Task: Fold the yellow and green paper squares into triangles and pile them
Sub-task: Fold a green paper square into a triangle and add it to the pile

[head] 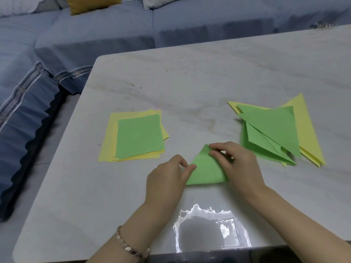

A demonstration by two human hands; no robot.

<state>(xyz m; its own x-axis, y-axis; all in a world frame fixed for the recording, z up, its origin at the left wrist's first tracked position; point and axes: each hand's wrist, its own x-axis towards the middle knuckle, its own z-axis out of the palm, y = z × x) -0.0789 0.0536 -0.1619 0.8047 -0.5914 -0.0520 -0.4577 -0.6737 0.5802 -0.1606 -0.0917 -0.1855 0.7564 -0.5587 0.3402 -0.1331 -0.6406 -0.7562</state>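
Note:
A green paper folded into a triangle [206,170] lies on the table near its front edge. My left hand [167,177] pinches the triangle's left edge with thumb and fingertips. My right hand [235,162] presses down on its upper right side and hides that corner. To the left lies a stack of flat squares [139,137], a green sheet on top of several yellow ones. To the right sits a pile of folded triangles [275,130], green ones on top of yellow ones, fanned out loosely.
The pale marble table [190,76] has a rounded far left corner and a bright glare patch [209,228] at its front edge. A blue sofa [76,40] wraps round the far and left sides. A small metal object [322,26] lies at the far right.

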